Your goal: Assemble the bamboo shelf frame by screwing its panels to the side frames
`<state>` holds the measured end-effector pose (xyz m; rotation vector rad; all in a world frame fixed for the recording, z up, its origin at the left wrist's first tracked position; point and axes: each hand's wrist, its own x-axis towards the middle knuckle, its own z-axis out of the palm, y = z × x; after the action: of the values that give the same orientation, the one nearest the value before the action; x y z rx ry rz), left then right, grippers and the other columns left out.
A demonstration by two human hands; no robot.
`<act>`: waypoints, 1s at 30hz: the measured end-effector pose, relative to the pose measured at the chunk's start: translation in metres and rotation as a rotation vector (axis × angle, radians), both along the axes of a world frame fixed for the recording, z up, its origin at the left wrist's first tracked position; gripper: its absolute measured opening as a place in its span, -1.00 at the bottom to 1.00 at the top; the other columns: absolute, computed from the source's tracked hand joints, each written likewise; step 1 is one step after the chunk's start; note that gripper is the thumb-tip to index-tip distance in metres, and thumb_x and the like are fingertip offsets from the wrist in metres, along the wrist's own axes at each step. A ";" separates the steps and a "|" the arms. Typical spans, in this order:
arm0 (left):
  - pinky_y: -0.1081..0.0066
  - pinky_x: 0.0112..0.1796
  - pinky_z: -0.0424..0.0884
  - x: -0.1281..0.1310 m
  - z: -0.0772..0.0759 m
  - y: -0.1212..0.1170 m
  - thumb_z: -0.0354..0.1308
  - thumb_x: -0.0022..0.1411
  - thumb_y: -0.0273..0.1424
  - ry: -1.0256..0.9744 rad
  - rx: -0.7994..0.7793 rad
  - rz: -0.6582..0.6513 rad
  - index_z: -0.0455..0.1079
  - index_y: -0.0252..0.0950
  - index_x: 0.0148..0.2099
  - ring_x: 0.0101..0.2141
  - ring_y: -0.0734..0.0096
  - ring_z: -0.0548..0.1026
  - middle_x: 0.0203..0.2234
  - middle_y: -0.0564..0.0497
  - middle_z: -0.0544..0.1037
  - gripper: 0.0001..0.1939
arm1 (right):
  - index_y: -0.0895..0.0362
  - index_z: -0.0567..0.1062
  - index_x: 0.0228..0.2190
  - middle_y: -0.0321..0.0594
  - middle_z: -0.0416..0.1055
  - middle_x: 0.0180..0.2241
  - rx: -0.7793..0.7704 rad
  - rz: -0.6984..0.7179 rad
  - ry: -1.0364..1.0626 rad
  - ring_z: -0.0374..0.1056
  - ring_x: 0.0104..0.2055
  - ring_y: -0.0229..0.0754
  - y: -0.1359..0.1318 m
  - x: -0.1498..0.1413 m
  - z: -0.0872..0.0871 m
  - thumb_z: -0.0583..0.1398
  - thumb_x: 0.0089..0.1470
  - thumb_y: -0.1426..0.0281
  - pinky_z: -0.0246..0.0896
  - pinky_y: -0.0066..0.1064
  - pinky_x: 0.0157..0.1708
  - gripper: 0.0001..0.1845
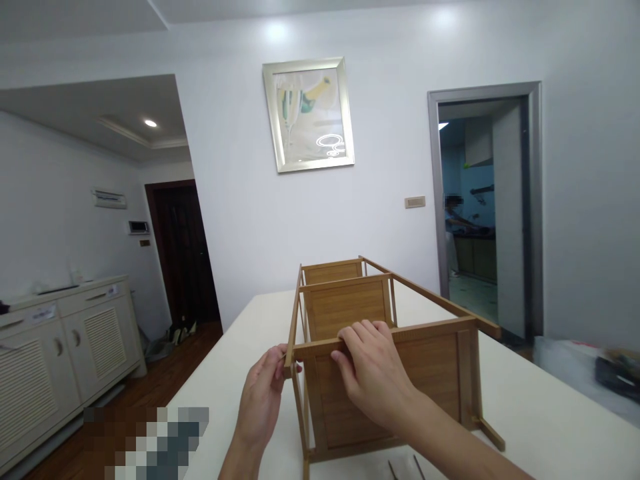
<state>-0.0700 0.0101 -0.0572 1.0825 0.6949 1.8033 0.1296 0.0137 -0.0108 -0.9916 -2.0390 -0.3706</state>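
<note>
A brown wooden shelf unit (pixel 345 310) lies on its side on the white table, its framed panels standing upright one behind another. My right hand (pixel 373 373) grips the top edge of the nearest panel, fingers over the rail and thumb on the near side. At the near end of the left rail (pixel 291 347), my left hand (pixel 265 390) is closed in a pinch. A fingertip shows on the rail's other side. Something thin and small seems to be between those fingers and the rail, too little to name.
The white table (pixel 530 420) carries the unit. Two thin dark rods (pixel 406 469) lie at its near edge. A white cabinet (pixel 95 340) stands left; a plastic-wrapped pile (pixel 590 373) is at right. Through the doorway, a person (pixel 456 217) is in another room.
</note>
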 end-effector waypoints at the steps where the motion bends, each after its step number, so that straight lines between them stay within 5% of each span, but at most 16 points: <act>1: 0.37 -0.31 0.44 0.000 0.002 -0.001 0.26 0.13 -0.13 -0.010 0.014 -0.017 0.37 -0.34 -0.55 -0.36 0.38 0.41 -0.45 0.00 0.47 -0.60 | 0.12 0.37 -0.43 -0.23 0.33 -0.42 0.003 0.002 0.003 0.16 -0.34 -0.16 0.000 0.000 0.000 0.12 0.12 0.45 -0.07 -0.27 -0.20 -0.91; 4: 0.37 -0.29 0.43 0.001 0.005 -0.004 0.22 0.16 -0.10 0.002 0.042 -0.059 0.33 -0.34 -0.57 -0.39 0.43 0.38 -0.49 0.04 0.41 -0.56 | 0.12 0.37 -0.43 -0.23 0.33 -0.42 0.013 0.004 0.010 0.16 -0.34 -0.16 0.001 0.000 -0.002 0.12 0.12 0.45 -0.07 -0.26 -0.20 -0.92; 11: 0.32 -0.19 0.42 -0.004 0.004 -0.006 0.18 0.19 -0.11 0.144 -0.022 -0.099 0.55 -0.36 -0.20 -0.27 0.30 0.44 -0.26 -0.11 0.54 -0.61 | 0.12 0.37 -0.43 -0.25 0.33 -0.42 -0.006 -0.002 0.011 0.17 -0.34 -0.17 0.000 0.000 -0.001 0.13 0.12 0.45 -0.05 -0.27 -0.19 -0.92; 23: 0.40 -0.30 0.38 -0.003 0.011 0.002 0.21 0.14 -0.04 0.166 -0.056 -0.097 0.44 -0.36 -0.48 -0.43 0.40 0.38 -0.54 0.01 0.44 -0.55 | 0.11 0.37 -0.44 -0.24 0.34 -0.42 -0.015 0.001 0.022 0.17 -0.33 -0.16 -0.003 0.001 0.000 0.14 0.11 0.44 -0.05 -0.26 -0.19 -0.92; 30: 0.36 -0.27 0.40 0.004 0.011 -0.001 0.23 0.08 0.02 0.176 -0.084 0.026 0.53 -0.37 -0.26 -0.28 0.23 0.47 -0.40 -0.09 0.56 -0.50 | 0.11 0.36 -0.45 -0.25 0.34 -0.43 0.019 -0.016 0.015 0.18 -0.34 -0.17 -0.003 0.000 0.001 0.16 0.09 0.44 -0.05 -0.28 -0.20 -0.92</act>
<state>-0.0662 0.0092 -0.0466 1.1893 0.8861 1.6987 0.1301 0.0102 -0.0100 -0.9975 -2.0117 -0.3892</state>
